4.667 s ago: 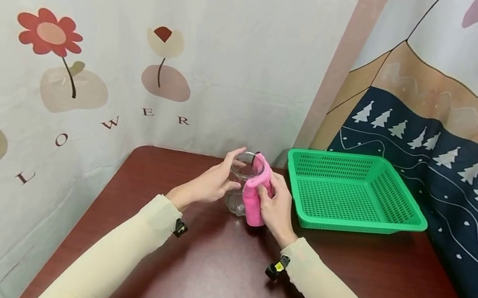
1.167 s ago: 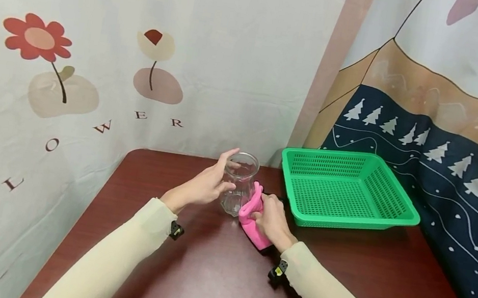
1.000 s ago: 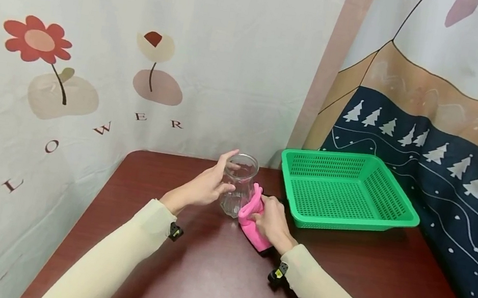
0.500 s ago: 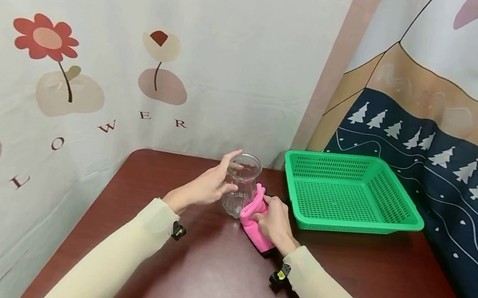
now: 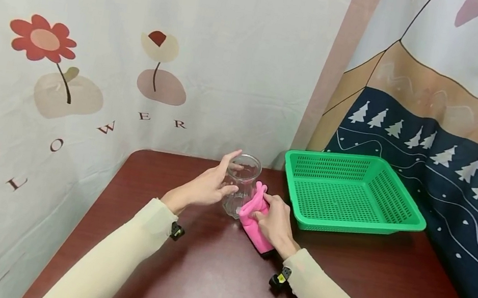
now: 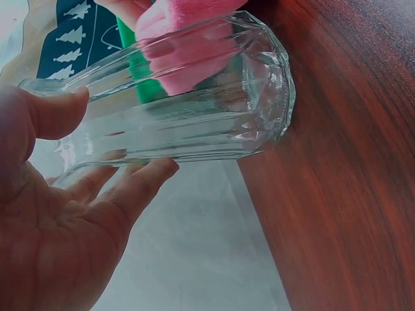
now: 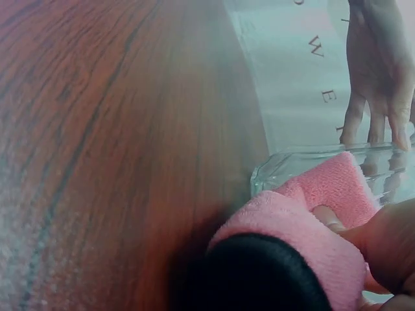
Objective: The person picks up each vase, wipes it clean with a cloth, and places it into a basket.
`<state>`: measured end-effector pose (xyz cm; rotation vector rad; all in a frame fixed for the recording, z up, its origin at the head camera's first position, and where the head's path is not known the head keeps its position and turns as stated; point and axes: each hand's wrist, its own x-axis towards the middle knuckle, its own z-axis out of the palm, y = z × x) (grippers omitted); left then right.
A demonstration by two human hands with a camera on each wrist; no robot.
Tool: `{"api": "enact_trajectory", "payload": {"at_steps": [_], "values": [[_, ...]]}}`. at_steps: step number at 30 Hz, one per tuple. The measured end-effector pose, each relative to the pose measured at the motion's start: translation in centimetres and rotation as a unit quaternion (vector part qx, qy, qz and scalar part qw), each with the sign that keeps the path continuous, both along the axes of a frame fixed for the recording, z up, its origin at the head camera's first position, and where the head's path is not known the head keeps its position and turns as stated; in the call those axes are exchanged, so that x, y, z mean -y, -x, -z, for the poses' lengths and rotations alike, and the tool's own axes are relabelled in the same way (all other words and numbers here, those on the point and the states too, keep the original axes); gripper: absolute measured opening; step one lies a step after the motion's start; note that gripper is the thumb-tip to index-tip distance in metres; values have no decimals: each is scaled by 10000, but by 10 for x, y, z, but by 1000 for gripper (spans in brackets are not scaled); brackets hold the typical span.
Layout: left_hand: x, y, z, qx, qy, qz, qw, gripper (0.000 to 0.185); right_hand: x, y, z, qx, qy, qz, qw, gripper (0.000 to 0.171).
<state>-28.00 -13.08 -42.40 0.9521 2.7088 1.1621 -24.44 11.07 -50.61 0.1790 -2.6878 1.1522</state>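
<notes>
A clear ribbed glass jar (image 5: 240,185) stands upright on the dark red table (image 5: 201,277). My left hand (image 5: 210,186) holds it from the left, thumb and fingers curled round its upper part (image 6: 188,103). My right hand (image 5: 272,221) grips a pink cloth (image 5: 254,215) and presses it against the jar's lower right side. In the right wrist view the pink cloth (image 7: 305,220) touches the jar's base (image 7: 292,165), with the left hand (image 7: 379,71) beyond.
A green perforated plastic basket (image 5: 353,194) sits on the table at the right, close behind my right hand. Printed fabric hangs as walls at the back and right. The table's near part lies between my forearms.
4.7 s ago the cloth lay over the jar's rim; it now sits low against the jar's side. Over the last second the cloth slid slightly upward. The left hand stays put.
</notes>
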Motion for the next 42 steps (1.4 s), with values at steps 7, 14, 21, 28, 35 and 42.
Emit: {"api": "enact_trajectory", "payload": {"at_steps": [7,14,21,28,35,42], "values": [[0,-2,-4,140,-34,5,9999,98,2,0,-8,-445,149,-85,9989,64],[0,-2,-3,97,-52,17,9999,96,5,-2,-15,-704,248,-77,9972,65],[0,0,-1,67,-8,-3,10000,97,9,-2,-22,-959,397,-49,9946,61],[0,0,-1,-42,44,34,10000,96,10,1,-33,-1233,579,-90,9906,57],[0,0,-2,-65,59,42,10000,97,9,5,-41,-1217,1003,-135,9874,54],[0,0,-1,-63,1,7,10000,97,5,10,-49,-1211,1334,-147,9835,52]]}}
